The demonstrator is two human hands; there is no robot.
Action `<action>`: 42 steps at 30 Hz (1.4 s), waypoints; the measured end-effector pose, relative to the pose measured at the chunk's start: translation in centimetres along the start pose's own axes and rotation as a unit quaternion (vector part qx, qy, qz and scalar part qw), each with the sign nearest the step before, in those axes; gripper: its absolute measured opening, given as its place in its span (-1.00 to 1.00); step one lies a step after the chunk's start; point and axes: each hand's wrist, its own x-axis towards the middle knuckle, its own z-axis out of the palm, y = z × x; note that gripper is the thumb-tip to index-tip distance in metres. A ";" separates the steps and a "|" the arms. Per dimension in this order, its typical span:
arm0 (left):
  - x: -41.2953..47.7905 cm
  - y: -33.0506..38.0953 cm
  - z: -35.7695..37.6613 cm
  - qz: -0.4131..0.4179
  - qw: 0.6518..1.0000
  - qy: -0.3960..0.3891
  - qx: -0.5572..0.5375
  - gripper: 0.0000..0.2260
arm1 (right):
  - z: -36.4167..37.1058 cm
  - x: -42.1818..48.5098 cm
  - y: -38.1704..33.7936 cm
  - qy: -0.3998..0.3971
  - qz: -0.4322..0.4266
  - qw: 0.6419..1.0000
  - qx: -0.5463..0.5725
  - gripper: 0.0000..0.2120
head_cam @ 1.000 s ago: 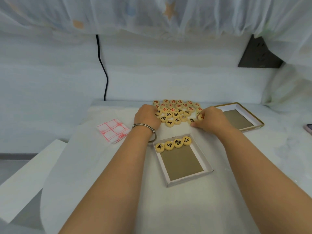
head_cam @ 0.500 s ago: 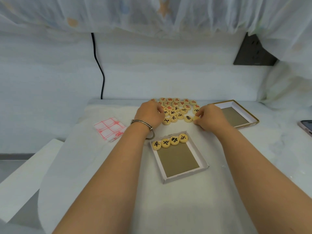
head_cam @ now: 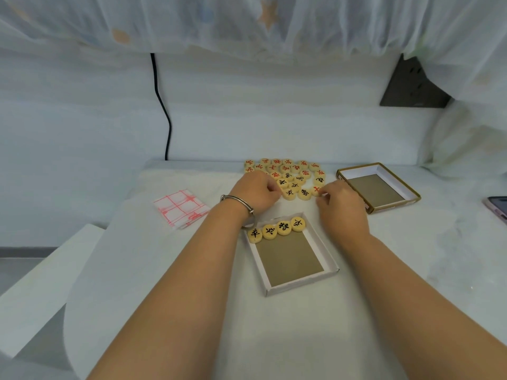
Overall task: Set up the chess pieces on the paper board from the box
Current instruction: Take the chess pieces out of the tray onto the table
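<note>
A pile of round wooden chess pieces (head_cam: 288,171) with red and black characters lies at the far middle of the table. My left hand (head_cam: 255,193), with a bracelet on its wrist, rests at the pile's near left edge with curled fingers; the fingertips are hidden. At the near right edge, my right hand (head_cam: 340,204) pinches a red-marked piece (head_cam: 316,189). The open box tray (head_cam: 326,259) lies in front of my hands, with a row of black-character pieces (head_cam: 277,229) along its far side. The folded paper board (head_cam: 181,208), printed with red lines, lies to the left.
The box lid (head_cam: 411,197) lies open to the right of the pile. A phone (head_cam: 498,209) sits at the right edge of the view. A black cable (head_cam: 162,105) runs down the wall behind. The table's left edge curves near the folded paper board.
Both hands stay at the pile's near edge. My left hand has edged slightly right into the pieces. The right hand has barely moved.
</note>
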 end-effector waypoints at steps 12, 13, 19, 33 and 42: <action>-0.5 0.4 0.7 0.020 0.998 -0.066 0.001 -0.69 | -0.2 0.8 -1.4 -0.114 -0.015 0.993 -0.002 -0.56; -0.7 0.4 0.6 0.017 0.998 -0.066 0.007 -0.68 | -0.3 0.7 -1.6 -0.117 -0.009 0.993 0.004 -0.56; -2.9 1.2 -0.3 0.001 1.000 -0.010 -0.001 -0.73 | -2.2 -1.2 -3.6 -0.087 0.024 0.992 0.093 -0.64; -9.0 1.0 0.4 -0.002 0.947 -0.004 0.323 -0.74 | -4.9 -5.3 -5.2 -0.209 -0.020 0.970 -0.121 -0.72; -9.3 1.3 0.1 0.004 0.952 -0.024 0.306 -0.77 | -5.5 -5.4 -5.6 -0.251 -0.034 0.956 -0.147 -0.82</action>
